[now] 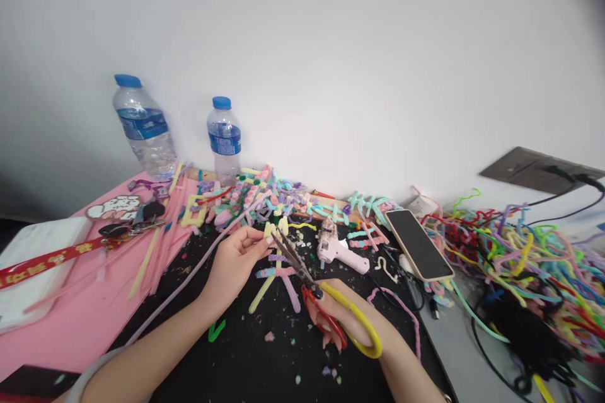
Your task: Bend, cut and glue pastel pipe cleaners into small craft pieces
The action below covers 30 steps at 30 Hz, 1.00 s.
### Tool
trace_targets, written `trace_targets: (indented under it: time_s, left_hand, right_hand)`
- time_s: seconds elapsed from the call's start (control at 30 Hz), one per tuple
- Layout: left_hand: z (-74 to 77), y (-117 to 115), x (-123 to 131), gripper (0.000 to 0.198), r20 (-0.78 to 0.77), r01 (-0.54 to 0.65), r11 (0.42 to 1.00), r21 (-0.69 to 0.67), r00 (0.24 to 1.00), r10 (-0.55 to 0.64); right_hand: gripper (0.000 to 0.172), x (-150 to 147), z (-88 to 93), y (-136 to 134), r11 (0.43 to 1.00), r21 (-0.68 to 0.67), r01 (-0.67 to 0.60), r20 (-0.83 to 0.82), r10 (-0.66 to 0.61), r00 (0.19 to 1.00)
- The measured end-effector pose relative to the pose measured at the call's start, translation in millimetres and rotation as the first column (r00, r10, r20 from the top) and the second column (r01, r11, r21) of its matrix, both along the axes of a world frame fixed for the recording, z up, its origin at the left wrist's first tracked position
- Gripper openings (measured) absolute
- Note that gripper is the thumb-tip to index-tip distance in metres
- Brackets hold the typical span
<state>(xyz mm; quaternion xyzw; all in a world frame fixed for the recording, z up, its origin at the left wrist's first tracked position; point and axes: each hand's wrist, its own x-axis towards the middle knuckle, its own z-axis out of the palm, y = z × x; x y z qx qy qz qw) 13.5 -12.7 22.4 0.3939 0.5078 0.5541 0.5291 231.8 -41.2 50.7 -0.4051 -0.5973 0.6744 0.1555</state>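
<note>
My left hand (pixel 235 259) pinches a long lilac pipe cleaner (pixel 189 286) that trails down to the left over the black mat (pixel 265 359). My right hand (pixel 347 321) grips scissors (pixel 321 293) with one red and one yellow handle. Their blades are parted and point up-left, toward my left fingertips. Just beyond the blade tips lies a small figure (pixel 278 264) of yellow, purple and pink pipe cleaners.
Two water bottles (pixel 142 126) (pixel 224 138) stand at the wall. A pink glue gun (pixel 338 250) and a phone (pixel 418 244) lie right of the figure. A big tangle of coloured pipe cleaners (pixel 524 271) fills the right; pink sheets (pixel 75 321) and keys (pixel 137 217) lie left.
</note>
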Motion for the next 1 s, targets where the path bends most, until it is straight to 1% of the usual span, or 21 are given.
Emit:
trace_targets:
  time_s: [0.1, 0.27, 0.4, 0.53, 0.77, 0.9, 1.0]
  left_hand:
    - [-1.8, -0.1, 0.3, 0.016, -0.059, 0.02, 0.999, 0.026, 0.998, -0.019]
    - [0.5, -3.5, 2.8, 0.02, -0.127, 0.065, 0.997, 0.029, 0.99, -0.06]
    - [0.7, -5.9, 3.0, 0.021, -0.216, 0.111, 0.993, 0.035, 0.971, -0.101]
    - [-2.9, -5.8, 0.3, 0.02, -0.298, 0.106, 0.993, 0.061, 0.951, -0.083]
    - [-6.3, -4.4, -1.7, 0.019, -0.32, 0.064, 0.994, 0.085, 0.947, -0.034]
    - [-4.5, -4.9, -1.1, 0.018, -0.319, 0.059, 0.995, 0.084, 0.947, -0.03]
    - [-4.0, -4.9, -0.8, 0.018, -0.319, 0.053, 0.995, 0.085, 0.948, -0.023]
  right_hand:
    - [0.058, -0.2, 2.1, -0.2, 1.0, 0.011, 0.0, 0.009, -0.001, 1.0]
    - [0.057, 1.1, 3.1, -1.1, 0.999, 0.034, 0.04, 0.042, -0.042, 0.998]
    - [0.057, 1.1, -2.5, -1.5, 0.997, 0.052, 0.053, 0.034, -0.055, 0.998]
    - [0.059, -1.0, -8.6, -1.4, 0.996, 0.074, 0.059, 0.031, -0.061, 0.998]
    - [0.059, -11.3, -8.7, -5.3, 0.986, 0.1, 0.135, 0.123, -0.147, 0.981]
    - [0.061, -18.4, -10.5, -8.9, 0.98, 0.104, 0.171, 0.086, -0.181, 0.98]
    - [0.062, -20.3, -11.1, -9.4, 0.98, 0.103, 0.171, 0.075, -0.179, 0.981]
